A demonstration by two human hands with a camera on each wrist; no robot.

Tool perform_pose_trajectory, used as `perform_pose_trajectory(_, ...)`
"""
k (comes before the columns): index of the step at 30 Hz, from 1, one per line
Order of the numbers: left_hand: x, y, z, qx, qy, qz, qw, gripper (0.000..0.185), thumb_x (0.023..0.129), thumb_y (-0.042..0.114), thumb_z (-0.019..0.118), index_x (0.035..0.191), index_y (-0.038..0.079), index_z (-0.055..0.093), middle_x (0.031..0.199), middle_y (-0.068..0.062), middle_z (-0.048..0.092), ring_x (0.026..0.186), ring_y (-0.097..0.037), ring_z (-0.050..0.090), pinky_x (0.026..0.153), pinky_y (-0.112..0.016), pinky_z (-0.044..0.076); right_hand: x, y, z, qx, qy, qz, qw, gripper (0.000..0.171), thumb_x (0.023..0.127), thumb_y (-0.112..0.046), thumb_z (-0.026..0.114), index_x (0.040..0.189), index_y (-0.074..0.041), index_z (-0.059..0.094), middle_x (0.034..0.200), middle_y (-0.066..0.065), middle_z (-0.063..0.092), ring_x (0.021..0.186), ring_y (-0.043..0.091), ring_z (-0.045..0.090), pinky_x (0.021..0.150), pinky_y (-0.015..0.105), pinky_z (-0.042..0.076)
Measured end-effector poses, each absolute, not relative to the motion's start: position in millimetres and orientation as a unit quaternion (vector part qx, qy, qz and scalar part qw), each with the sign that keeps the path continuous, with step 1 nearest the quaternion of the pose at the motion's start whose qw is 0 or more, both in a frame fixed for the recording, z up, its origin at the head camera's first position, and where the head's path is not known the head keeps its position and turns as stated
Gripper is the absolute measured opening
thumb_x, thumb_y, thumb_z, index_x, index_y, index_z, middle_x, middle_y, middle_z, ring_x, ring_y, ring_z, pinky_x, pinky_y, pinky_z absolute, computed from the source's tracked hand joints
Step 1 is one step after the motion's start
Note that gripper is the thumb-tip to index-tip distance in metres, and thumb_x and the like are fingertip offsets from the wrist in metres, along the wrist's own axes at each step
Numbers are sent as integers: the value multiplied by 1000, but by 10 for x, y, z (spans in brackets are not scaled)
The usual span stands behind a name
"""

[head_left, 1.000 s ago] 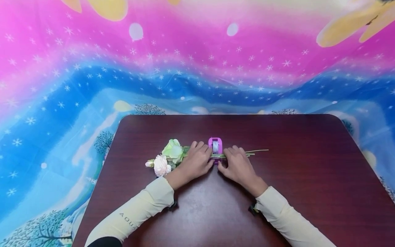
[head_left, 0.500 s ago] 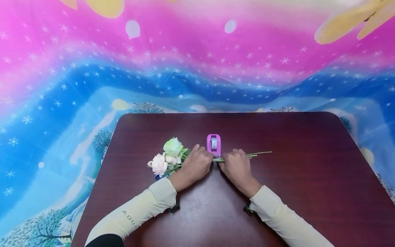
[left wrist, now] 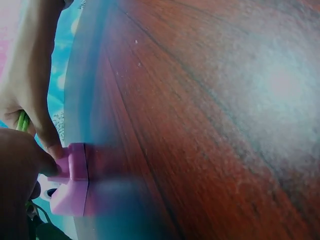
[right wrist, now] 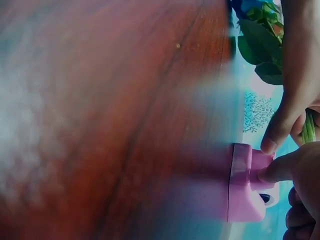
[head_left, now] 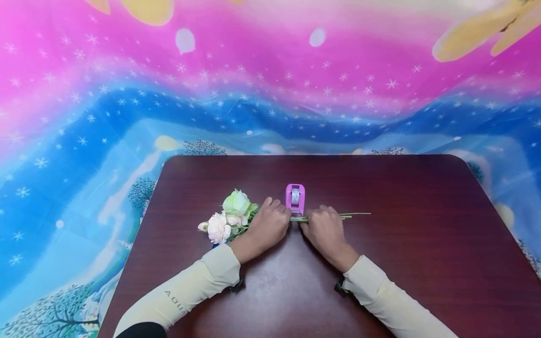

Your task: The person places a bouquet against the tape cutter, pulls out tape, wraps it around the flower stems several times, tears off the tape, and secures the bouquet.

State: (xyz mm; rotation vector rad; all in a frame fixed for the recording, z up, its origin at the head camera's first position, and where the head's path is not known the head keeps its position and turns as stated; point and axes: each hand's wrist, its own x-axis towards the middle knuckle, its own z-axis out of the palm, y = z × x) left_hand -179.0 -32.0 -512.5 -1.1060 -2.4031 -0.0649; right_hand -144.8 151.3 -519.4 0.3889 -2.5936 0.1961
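Both hands are bunched in the middle of the head view, just below centre. The left hand (head_left: 266,225) has its fingers curled over the thin green stems (head_left: 338,215) of a small bunch of artificial flowers, one pale green and one cream-pink (head_left: 230,216), lying flat on the dark reddish-brown wooden desk (head_left: 401,263). The right hand (head_left: 323,227) has its grip closed on the same stems, right beside the left one. The little purple plastic tape dispenser (head_left: 295,197) sits just above them, and the wrist views show fingertips (right wrist: 267,145) touching its near edge.

Biggest risk, I'd say: that dispenser looks light, so any tug probably slides or tips it. The stems could also roll apart if either hand loosens. Can't really tell if any tape is on the stems, too small and blurry.
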Motion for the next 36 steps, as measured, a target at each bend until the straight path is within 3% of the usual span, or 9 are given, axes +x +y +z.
perform_pose_trajectory(7,-1796,-378,-5036,-420,-885,-33,197,24,92,36,66,85,13,68,81,0,70,77,-21,56,78,-36,40,-1393,1511,-5103,145,-964,100,200,29,79,-19,82,64,-10,59,52,1,52,54,23,45,55,36,38)
perform_pose_trajectory(15,-1851,-485,-4945,-463,-874,-62,137,19,94,29,64,89,11,64,85,-1,68,82,-19,56,76,-33,40,-1300,1548,-4957,140,-975,167,53,21,93,-24,71,80,-12,61,59,-5,44,61,16,42,65,37,42)
perform_pose_trajectory(20,-1884,-564,-4896,-496,-863,-52,77,15,100,26,61,100,11,64,92,0,69,88,-17,61,80,-32,45,-1276,1582,-4912,140,-972,190,-5,21,100,-30,67,89,-13,62,64,-4,49,63,14,47,61,34,42)
perform_pose_trajectory(25,-1907,-625,-4851,-519,-852,-42,62,13,102,24,63,102,11,64,91,1,70,87,-16,67,81,-32,52,-1295,1611,-4925,158,-969,188,9,21,97,-31,70,87,-14,64,62,-4,51,58,12,48,52,33,42)
perform_pose_trajectory(29,-1916,-628,-4821,-511,-856,-63,49,16,102,29,64,100,13,66,88,3,69,84,-14,64,82,-32,51,-1319,1632,-4957,170,-965,196,38,20,93,-30,75,84,-14,66,60,-6,50,55,9,44,51,30,40)
perform_pose_trajectory(36,-1924,-584,-4740,-481,-868,-125,-29,15,103,25,61,103,12,69,93,2,70,90,-14,65,87,-34,51,-1317,1637,-4990,168,-961,211,60,19,91,-29,77,83,-17,65,59,-8,47,54,8,41,51,28,39)
